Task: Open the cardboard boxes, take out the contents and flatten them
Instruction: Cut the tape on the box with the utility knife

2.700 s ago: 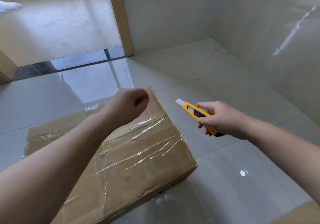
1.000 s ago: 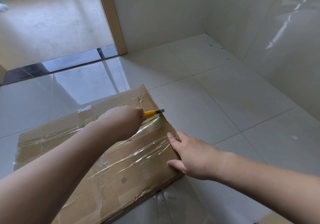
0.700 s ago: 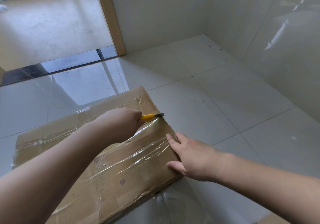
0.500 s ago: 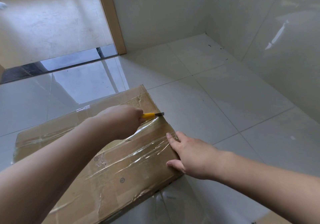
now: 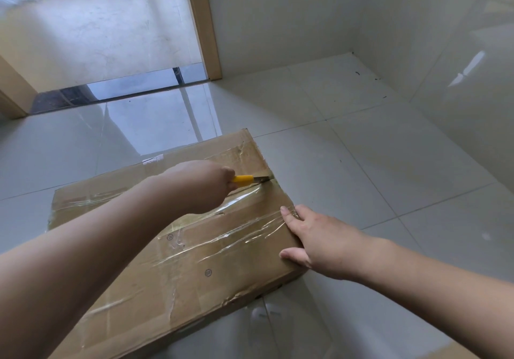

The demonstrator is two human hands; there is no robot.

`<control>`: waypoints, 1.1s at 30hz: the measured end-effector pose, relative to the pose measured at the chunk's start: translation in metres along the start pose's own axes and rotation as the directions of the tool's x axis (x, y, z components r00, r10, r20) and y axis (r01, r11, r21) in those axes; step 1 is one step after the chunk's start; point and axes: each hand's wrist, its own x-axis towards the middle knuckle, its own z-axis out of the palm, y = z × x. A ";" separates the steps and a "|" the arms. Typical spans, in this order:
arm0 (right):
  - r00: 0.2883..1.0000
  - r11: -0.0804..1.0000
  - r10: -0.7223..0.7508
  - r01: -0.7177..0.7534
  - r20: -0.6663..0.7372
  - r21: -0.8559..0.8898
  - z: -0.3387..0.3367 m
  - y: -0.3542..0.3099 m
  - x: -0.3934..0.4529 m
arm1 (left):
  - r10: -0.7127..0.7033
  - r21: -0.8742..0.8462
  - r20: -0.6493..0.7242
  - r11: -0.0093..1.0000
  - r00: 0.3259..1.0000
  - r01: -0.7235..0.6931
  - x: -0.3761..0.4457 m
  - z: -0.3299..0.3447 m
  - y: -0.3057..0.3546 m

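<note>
Your left hand (image 5: 200, 186) grips the yellow utility knife (image 5: 251, 179), blade at the taped seam on the cardboard box (image 5: 194, 247), which lies on the floor (image 5: 375, 164) at lower centre of frame. Your right hand (image 5: 314, 239) rests with straight fingers on the box's right edge.

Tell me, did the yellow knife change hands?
Yes. The yellow knife went from the right hand to the left hand, onto the cardboard box.
</note>
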 end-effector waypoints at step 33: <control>0.989 0.978 -0.134 0.122 -0.057 -0.169 -0.023 -0.011 0.034 | -0.053 -0.114 0.108 0.991 0.993 0.065 -0.028 0.003 -0.022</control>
